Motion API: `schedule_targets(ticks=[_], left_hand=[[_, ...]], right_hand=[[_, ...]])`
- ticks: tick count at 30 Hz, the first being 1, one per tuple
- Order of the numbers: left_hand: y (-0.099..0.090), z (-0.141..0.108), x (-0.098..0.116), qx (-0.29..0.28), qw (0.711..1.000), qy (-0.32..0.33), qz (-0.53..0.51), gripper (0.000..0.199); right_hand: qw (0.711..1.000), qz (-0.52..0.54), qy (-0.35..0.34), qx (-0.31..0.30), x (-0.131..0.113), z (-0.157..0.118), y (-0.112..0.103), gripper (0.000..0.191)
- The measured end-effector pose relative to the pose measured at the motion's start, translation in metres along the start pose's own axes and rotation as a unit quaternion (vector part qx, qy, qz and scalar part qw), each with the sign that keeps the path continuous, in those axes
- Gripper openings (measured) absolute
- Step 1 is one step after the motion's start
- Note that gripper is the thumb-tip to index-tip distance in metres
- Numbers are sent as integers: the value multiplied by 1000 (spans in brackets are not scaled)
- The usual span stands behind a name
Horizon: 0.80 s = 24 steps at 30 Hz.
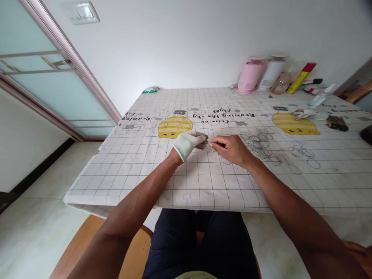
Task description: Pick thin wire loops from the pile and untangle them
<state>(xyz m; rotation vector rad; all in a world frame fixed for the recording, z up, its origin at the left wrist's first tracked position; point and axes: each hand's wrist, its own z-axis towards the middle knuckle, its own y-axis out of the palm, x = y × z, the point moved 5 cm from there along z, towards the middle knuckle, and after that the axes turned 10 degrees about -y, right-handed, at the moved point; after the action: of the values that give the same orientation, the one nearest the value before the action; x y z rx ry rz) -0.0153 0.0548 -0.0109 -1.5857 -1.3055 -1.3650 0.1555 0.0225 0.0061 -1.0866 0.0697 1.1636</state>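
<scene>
Both forearms reach over the gridded tablecloth (203, 186), gloved left hand (190, 142) and bare right hand (231, 149) pinching together on something too thin to make out, wire rings (261, 143) just beside

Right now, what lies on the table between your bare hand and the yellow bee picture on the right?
Head view: thin wire rings lie between the right hand and the bee picture.

The left hand (190, 142) wears a pale, greyish-white fabric glove; the right hand (231, 149) is bare. Both forearms are sleeveless, above dark navy trousers (200, 244).
</scene>
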Motion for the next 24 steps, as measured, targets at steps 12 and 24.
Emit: schedule_targets(ticks=[12,24], left_hand=[[-6,8,1,84,982,52,160,15],[5,19,-27,97,993,-5,-72,6]], right_hand=[[997,-67,-20,-10,2,0,11,45],[995,-92,-22,-15,9,2,5,42]])
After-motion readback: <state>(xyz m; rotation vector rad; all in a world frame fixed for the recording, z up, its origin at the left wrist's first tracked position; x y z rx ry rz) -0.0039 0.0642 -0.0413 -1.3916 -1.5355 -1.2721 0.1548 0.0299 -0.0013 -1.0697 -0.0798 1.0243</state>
